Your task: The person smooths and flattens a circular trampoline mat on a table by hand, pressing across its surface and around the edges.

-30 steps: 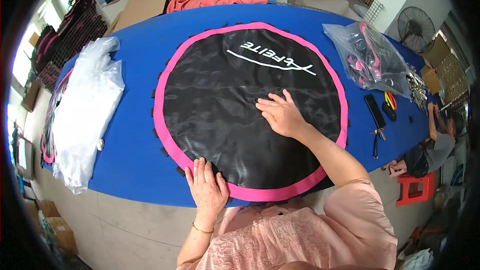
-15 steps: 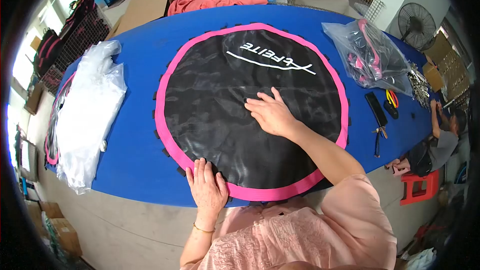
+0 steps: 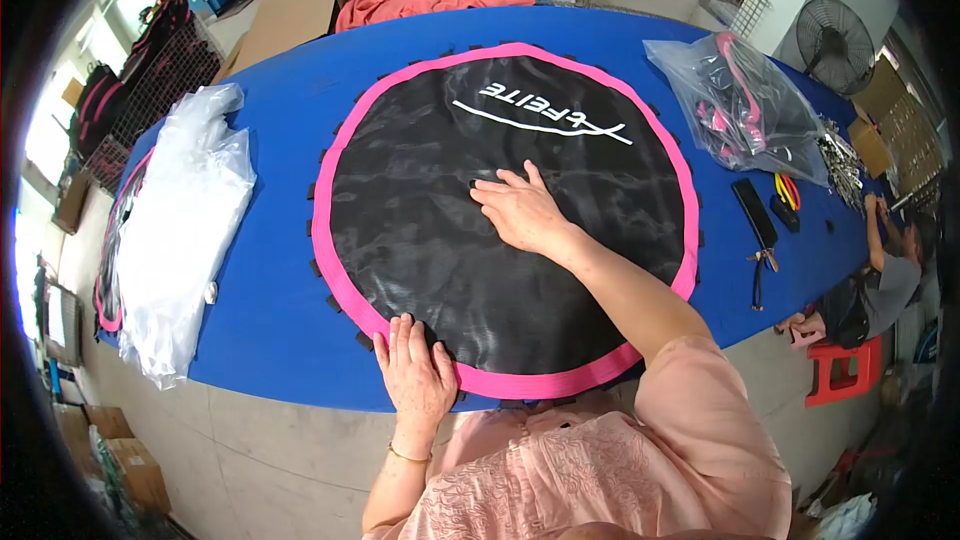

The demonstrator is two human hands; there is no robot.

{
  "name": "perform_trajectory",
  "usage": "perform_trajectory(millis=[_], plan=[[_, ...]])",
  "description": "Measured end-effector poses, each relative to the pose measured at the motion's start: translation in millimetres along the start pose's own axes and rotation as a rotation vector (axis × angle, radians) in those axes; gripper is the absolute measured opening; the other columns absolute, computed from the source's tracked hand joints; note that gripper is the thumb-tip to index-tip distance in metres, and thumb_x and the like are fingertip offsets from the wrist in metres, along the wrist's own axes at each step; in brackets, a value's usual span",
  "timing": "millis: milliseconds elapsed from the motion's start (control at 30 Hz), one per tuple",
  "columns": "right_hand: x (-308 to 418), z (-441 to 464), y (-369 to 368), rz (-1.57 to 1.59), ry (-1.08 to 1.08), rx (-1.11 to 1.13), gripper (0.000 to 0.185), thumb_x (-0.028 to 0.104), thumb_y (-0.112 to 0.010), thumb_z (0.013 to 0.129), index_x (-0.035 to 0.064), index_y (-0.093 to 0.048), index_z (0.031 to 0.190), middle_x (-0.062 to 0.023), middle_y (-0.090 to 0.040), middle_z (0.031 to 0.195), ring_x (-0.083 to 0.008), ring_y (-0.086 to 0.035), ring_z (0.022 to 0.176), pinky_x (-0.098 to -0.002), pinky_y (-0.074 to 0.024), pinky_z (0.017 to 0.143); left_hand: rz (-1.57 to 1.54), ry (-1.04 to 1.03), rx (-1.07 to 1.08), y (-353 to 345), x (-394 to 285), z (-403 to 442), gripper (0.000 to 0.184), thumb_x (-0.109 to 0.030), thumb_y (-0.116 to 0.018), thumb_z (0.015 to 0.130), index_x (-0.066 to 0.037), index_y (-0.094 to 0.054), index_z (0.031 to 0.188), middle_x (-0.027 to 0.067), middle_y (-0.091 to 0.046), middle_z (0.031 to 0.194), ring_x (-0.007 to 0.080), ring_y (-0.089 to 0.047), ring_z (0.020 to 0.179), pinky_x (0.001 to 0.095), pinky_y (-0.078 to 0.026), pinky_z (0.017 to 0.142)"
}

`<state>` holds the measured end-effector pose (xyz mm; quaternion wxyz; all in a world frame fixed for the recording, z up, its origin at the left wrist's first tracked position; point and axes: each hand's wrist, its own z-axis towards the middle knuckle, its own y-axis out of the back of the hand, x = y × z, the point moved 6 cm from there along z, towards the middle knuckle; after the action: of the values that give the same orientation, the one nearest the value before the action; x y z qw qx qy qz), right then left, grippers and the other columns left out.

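Observation:
A round black trampoline mat [image 3: 420, 260] with a pink border and small black tabs round its edge lies flat on the blue table. White lettering [image 3: 545, 115] runs across its far part. Fingers loosely spread, my right hand [image 3: 520, 212] rests on the black middle of the mat. A small dark thing shows at one of its fingertips; I cannot make out what it is. My left hand [image 3: 415, 375] lies flat over the pink border at the near left edge, fingers stretched out.
On the left, clear plastic bags [image 3: 185, 230] cover part of another pink-edged mat. To the right are a filled plastic bag [image 3: 740, 110], metal pieces [image 3: 842, 170], a black phone-like case [image 3: 753, 215] and a fan [image 3: 835, 45]. Another person [image 3: 885, 285] works beyond the table's right end.
My right hand has slid a little left and away from me across the mat. My left hand stays on the border.

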<state>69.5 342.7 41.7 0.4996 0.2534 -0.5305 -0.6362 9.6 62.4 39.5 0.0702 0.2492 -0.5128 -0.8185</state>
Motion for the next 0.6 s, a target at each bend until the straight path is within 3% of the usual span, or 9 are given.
perform_trajectory(millis=[233, 367, 600], plan=[[-16.3, -59.5, 26.6, -0.022, 0.012, 0.005, 0.033, 0.022, -0.063, 0.099, 0.0146, -0.069, 0.130, -0.0025, -0.067, 0.138, -0.0328, -0.056, 0.133, -0.0612, -0.0248, 0.121, -0.013, -0.001, 0.013, -1.0, 0.4, 0.5, 0.043, -0.020, -0.058, 0.095, 0.008, -0.059, 0.127, 0.0257, -0.060, 0.139, 0.0394, -0.050, 0.138, 0.0577, -0.026, 0.122], [-43.7, -81.9, 45.0, -0.093, -0.129, -0.020, 0.032, 0.022, -0.061, 0.099, 0.0163, -0.070, 0.130, -0.0018, -0.067, 0.138, -0.0343, -0.056, 0.134, -0.0625, -0.0254, 0.120, -0.008, 0.002, 0.032, -0.6, -0.1, 0.8, 0.043, -0.020, -0.058, 0.095, 0.008, -0.059, 0.128, 0.0259, -0.059, 0.140, 0.0398, -0.049, 0.139, 0.0586, -0.025, 0.122], [-47.0, -68.5, 36.4, -0.051, -0.130, -0.044, 0.034, 0.022, -0.061, 0.100, 0.0148, -0.069, 0.131, -0.0043, -0.065, 0.140, -0.0353, -0.056, 0.134, -0.0626, -0.0255, 0.119, -0.003, -0.007, 0.014, -0.6, -1.2, 0.5, 0.043, -0.020, -0.058, 0.095, 0.008, -0.059, 0.128, 0.0261, -0.059, 0.139, 0.0401, -0.050, 0.138, 0.0588, -0.026, 0.122]])
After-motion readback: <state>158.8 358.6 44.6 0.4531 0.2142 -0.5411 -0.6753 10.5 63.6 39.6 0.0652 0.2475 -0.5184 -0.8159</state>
